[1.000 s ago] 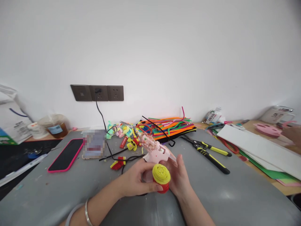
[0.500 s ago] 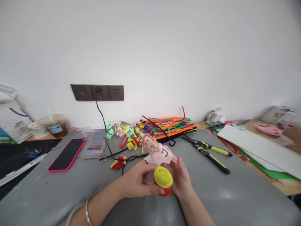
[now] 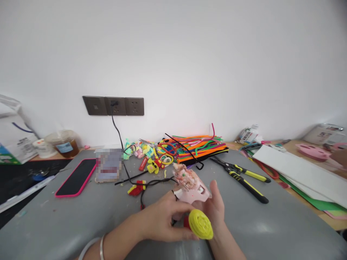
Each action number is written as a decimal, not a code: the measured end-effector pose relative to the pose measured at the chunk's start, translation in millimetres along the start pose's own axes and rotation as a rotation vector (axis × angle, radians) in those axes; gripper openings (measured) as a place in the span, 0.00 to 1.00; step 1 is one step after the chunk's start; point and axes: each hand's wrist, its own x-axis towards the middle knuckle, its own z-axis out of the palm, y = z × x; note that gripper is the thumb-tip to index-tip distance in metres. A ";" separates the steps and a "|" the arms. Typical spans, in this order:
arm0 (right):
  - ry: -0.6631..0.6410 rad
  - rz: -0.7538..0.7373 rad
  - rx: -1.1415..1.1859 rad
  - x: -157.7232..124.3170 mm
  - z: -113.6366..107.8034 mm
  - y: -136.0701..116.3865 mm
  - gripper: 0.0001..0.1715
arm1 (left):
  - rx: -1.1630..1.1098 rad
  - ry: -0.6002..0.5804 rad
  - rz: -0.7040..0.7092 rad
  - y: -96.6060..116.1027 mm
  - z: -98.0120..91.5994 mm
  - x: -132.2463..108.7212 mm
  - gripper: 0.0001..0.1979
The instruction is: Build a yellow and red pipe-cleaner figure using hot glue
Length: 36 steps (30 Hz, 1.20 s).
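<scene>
My left hand [image 3: 159,220], with bangles at the wrist, is closed on a pipe-cleaner piece with a coiled yellow top [image 3: 200,224] and a red side. A pale pink glue gun [image 3: 193,193] rests against my right hand [image 3: 214,209], whose fingers are mostly hidden behind it; its thumb stands up, apart from the gun. The gun's nozzle end, crusted with stringy residue, points up and left. Its grip is hidden between the hands. Beyond my left hand, a small red and yellow pipe-cleaner piece [image 3: 137,188] lies on the grey mat [image 3: 103,216].
A bundle of colourful pipe cleaners [image 3: 200,148] lies by the wall, beside small scraps. Yellow-black pliers [image 3: 241,177] sit to the right, near white sheets [image 3: 295,173]. Leftward are a phone [image 3: 77,178] and a drink cup [image 3: 63,144]. A black cable [image 3: 116,126] runs from the wall socket.
The glue gun has moved slightly right and down. My left hand has shifted right and tipped the coiled piece, its yellow top now turned more to the right.
</scene>
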 end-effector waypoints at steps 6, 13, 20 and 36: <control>0.038 0.005 0.024 0.8 -1.7 2.8 0.25 | 0.006 0.029 0.065 -0.3 4.0 1.4 0.15; 0.016 -0.045 -0.051 1.7 6.3 0.7 0.24 | 0.000 0.009 0.038 -0.6 3.3 1.0 0.16; 0.042 -0.013 -0.031 2.3 1.6 5.4 0.29 | -0.022 0.001 -0.007 -0.6 2.7 -0.4 0.17; 0.038 -0.250 -0.041 10.4 0.0 1.6 0.27 | -0.118 0.201 -0.075 2.0 -10.3 1.9 0.22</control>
